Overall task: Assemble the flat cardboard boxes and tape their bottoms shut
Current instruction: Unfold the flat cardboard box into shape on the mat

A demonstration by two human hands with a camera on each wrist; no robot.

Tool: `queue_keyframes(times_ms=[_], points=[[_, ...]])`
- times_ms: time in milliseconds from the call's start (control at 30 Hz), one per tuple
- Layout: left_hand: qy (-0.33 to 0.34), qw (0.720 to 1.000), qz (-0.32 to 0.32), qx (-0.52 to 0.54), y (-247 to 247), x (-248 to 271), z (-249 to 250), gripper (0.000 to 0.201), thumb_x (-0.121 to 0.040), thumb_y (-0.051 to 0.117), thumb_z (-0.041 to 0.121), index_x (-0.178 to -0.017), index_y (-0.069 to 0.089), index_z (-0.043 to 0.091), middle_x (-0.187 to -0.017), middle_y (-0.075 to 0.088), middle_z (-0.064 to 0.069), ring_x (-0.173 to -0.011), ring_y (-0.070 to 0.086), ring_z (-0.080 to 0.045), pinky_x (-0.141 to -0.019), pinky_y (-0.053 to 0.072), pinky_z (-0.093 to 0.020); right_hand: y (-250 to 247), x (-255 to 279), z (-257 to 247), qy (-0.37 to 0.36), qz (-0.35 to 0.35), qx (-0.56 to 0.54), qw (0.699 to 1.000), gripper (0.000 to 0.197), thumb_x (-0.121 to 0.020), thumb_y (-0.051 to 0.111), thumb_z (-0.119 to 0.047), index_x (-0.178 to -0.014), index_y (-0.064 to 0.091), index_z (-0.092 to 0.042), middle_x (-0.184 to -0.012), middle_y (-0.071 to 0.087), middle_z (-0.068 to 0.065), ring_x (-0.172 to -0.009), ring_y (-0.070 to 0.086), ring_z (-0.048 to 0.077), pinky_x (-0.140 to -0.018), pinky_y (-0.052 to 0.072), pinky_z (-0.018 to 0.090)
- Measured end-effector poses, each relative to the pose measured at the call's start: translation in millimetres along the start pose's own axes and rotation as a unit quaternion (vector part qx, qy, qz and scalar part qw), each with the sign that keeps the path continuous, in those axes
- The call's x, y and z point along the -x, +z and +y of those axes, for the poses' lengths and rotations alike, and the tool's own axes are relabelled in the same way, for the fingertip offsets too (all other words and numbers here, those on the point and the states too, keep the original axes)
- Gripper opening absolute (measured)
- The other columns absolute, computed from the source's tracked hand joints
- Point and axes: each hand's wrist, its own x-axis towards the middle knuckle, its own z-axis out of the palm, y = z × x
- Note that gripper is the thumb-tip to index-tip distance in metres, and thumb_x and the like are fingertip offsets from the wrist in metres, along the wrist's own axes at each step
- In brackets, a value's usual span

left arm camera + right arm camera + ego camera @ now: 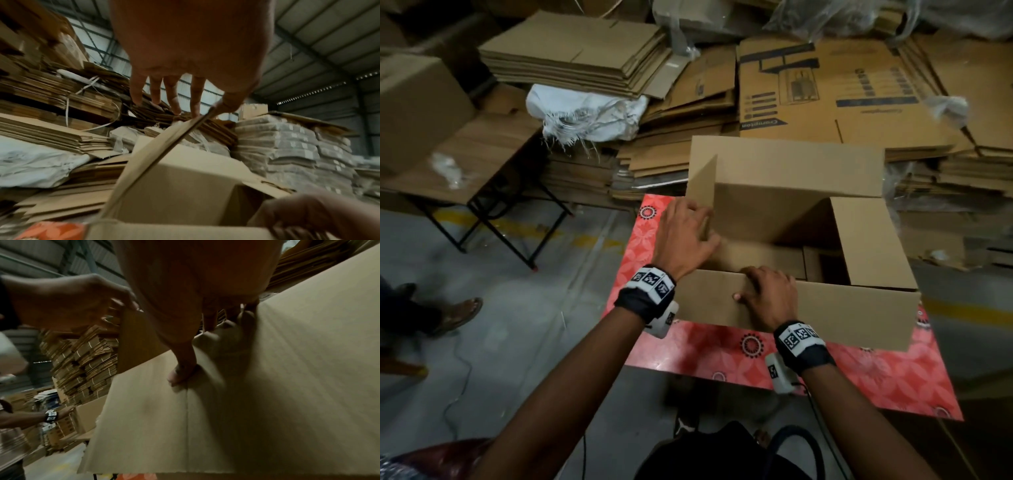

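Note:
An open brown cardboard box point(791, 192) stands on a red patterned table point(722, 346) with its flaps upright. My left hand point(685, 236) is at the box's left end and pinches the short side flap point(164, 146) between thumb and fingers; the left wrist view shows the thumb on the flap's edge. My right hand point(767, 294) grips the top edge of the long near flap point(287, 386), fingers curled over it into the box and the thumb point(180, 373) pressed on its outer face. Folded panels show dimly down inside the box.
Stacks of flat cartons point(578, 54) and printed cartons point(842, 85) fill the space behind the table. A white sack point(585, 109) lies among them. A folding table point(482, 144) stands at left. Another person's sandalled foot point(458, 315) is on the floor at left.

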Motion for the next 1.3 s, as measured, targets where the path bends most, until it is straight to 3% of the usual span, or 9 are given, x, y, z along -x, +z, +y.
queue_keyframes(times_ms=[167, 267, 367, 500, 633, 800, 933, 1100, 1300], points=[[-0.008, 0.984, 0.163, -0.065, -24.2, 19.4, -49.2, 0.030, -0.079, 0.053, 0.015, -0.104, 0.069, 0.013, -0.102, 0.058, -0.009, -0.106, 0.051, -0.029, -0.089, 0.046, -0.040, 7.8, -0.9, -5.4, -0.020, 0.007, 0.006, 1.000, 0.053, -0.079, 0.074, -0.047, -0.130, 0.059, -0.042, -0.111, 0.065, -0.013, -0.103, 0.062, 0.020, -0.089, 0.038, 0.044], [-0.082, 0.977, 0.098, -0.173, -18.6, 34.7, -82.4, 0.032, -0.080, 0.054, 0.023, -0.107, 0.069, 0.015, -0.104, 0.062, -0.009, -0.119, 0.048, -0.031, -0.113, 0.031, -0.061, 11.7, -5.7, -9.5, -0.025, 0.009, 0.004, 1.000, 0.050, -0.084, 0.070, -0.047, -0.132, 0.057, -0.042, -0.112, 0.064, -0.015, -0.104, 0.061, 0.019, -0.093, 0.038, 0.047], [-0.157, 0.974, 0.002, -0.161, 6.6, 51.1, -97.7, 0.037, -0.088, 0.051, 0.038, -0.111, 0.068, 0.016, -0.111, 0.067, -0.010, -0.135, 0.043, -0.032, -0.115, 0.016, -0.069, 14.6, -12.1, -16.5, -0.020, 0.012, 0.008, 1.000, 0.048, -0.085, 0.069, -0.048, -0.132, 0.059, -0.041, -0.113, 0.064, -0.014, -0.105, 0.060, 0.020, -0.093, 0.035, 0.046], [-0.220, 0.973, -0.070, -0.012, 43.6, 59.9, -99.1, 0.057, -0.092, 0.039, 0.060, -0.117, 0.062, 0.014, -0.118, 0.066, -0.016, -0.131, 0.047, -0.038, -0.107, 0.036, -0.055, 20.5, -19.6, -25.8, -0.010, 0.026, 0.006, 1.000, 0.047, -0.086, 0.071, -0.045, -0.132, 0.061, -0.039, -0.115, 0.066, -0.012, -0.107, 0.061, 0.021, -0.096, 0.032, 0.047], [-0.185, 0.974, -0.110, 0.066, 67.4, 60.7, -106.5, 0.061, -0.093, 0.035, 0.065, -0.121, 0.049, 0.013, -0.113, 0.065, -0.018, -0.108, 0.059, -0.042, -0.092, 0.048, -0.049, 24.8, -26.5, -31.7, 0.007, 0.035, 0.013, 0.999, 0.044, -0.088, 0.069, -0.046, -0.131, 0.062, -0.040, -0.114, 0.066, -0.012, -0.105, 0.060, 0.021, -0.095, 0.032, 0.047], [-0.180, 0.978, -0.106, -0.003, 69.8, 49.8, -109.5, 0.071, -0.094, 0.033, 0.063, -0.139, 0.042, 0.009, -0.134, 0.055, -0.025, -0.125, 0.049, -0.046, -0.105, 0.040, -0.059, 24.9, -34.3, -35.5, 0.004, 0.048, 0.005, 0.999, 0.044, -0.090, 0.067, -0.044, -0.133, 0.060, -0.040, -0.116, 0.066, -0.012, -0.106, 0.059, 0.021, -0.094, 0.034, 0.048], [-0.079, 0.987, -0.093, -0.105, 64.0, 39.1, -73.9, 0.070, -0.082, 0.051, 0.033, -0.147, 0.041, 0.010, -0.149, 0.041, -0.025, -0.145, 0.029, -0.048, -0.116, 0.014, -0.069, 17.7, -40.8, -29.5, -0.004, -0.011, -0.046, 0.999, 0.053, -0.086, 0.068, -0.051, -0.137, 0.057, -0.041, -0.124, 0.064, -0.012, -0.114, 0.058, 0.017, -0.094, 0.035, 0.046], [0.040, 0.987, -0.153, -0.037, 81.9, 28.0, -18.9, 0.059, -0.079, 0.035, 0.029, -0.133, 0.054, 0.016, -0.131, 0.056, -0.012, -0.142, 0.037, -0.037, -0.118, 0.021, -0.065, -2.4, -34.0, -2.8, -0.020, 0.017, -0.238, 0.971, 0.033, -0.094, 0.070, -0.024, -0.127, 0.068, -0.023, -0.118, 0.068, 0.002, -0.107, 0.065, 0.019, -0.096, 0.052, 0.049], [0.136, 0.961, -0.240, -0.033, 105.2, 15.0, 37.2, 0.050, -0.093, 0.043, 0.045, -0.135, 0.053, 0.020, -0.124, 0.063, -0.009, -0.122, 0.052, -0.031, -0.108, 0.034, -0.055, -45.4, -17.6, 63.4, 0.123, 0.035, -0.008, 0.992, 0.027, -0.099, 0.054, -0.029, -0.122, 0.068, -0.023, -0.126, 0.063, 0.006, -0.126, 0.052, 0.029, -0.105, 0.034, 0.049]])
